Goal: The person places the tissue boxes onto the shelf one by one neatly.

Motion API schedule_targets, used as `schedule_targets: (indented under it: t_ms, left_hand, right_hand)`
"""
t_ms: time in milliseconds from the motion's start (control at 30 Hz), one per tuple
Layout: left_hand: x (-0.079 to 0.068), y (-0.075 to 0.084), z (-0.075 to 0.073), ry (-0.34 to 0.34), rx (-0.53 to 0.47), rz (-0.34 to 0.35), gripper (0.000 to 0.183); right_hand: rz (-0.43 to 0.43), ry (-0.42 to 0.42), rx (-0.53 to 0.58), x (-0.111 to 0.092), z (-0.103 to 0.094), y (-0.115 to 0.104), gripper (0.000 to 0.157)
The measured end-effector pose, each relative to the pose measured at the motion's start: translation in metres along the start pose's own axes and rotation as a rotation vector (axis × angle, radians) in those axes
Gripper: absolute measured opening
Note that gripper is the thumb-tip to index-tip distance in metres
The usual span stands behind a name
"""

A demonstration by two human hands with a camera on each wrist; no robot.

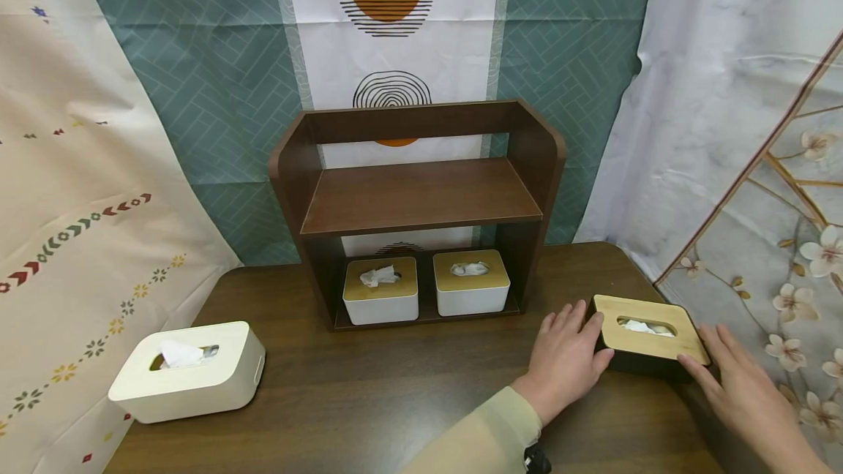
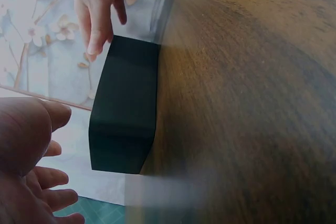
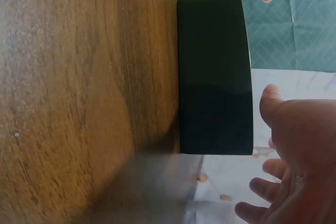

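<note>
Head cam's pretty bright and even, decently sharp around the fingers of the left hand (image 1: 563, 353) and right hand (image 1: 751, 386). White curtain (image 1: 711, 93) beyond the right fingers is close to washed out up high. There's a soft sheen on the tabletop (image 1: 369, 401) left of the left fingers, and a darker shadow just below the right fingers. Can't pin down the light source, tbh.

Wrist cams are way murkier: the black box (image 2: 126, 93) beside the fingers goes almost solid dark, barely any detail. Both have a smeary, blurred patch, right of the left fingers and left of the right ones, the latter with a soft-edged shadow too.
</note>
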State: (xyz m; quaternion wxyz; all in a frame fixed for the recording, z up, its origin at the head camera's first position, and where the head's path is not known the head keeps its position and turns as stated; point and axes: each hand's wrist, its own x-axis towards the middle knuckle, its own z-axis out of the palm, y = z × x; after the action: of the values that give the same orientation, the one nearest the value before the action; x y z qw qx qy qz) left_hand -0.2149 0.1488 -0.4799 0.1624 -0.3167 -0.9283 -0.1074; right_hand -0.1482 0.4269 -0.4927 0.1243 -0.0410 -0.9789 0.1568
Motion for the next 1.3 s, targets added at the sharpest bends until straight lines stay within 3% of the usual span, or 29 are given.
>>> schedule_targets:
  t_ms: [367, 600, 833, 1300]
  left_hand:
    - [0.001, 0.005, 0.005, -0.054, -0.023, -0.022, 0.058]
    - [0.0, 0.008, 0.009, -0.079, -0.028, -0.014, 0.058]
    - [-0.001, 0.009, 0.011, -0.084, -0.009, -0.004, 0.054]
    - [-0.004, 0.011, 0.01, -0.1, 0.021, 0.0, 0.054]
  right_hand:
    - [0.035, -0.012, 0.01, 0.0, 0.004, -0.003, 0.079]
    - [0.032, -0.077, 0.017, 0.002, 0.008, 0.002, 0.081]
    - [0.006, -0.059, 0.047, 0.001, 0.01, 0.001, 0.082]
    - [0.03, -0.138, 0.04, 0.002, 0.008, 0.002, 0.087]
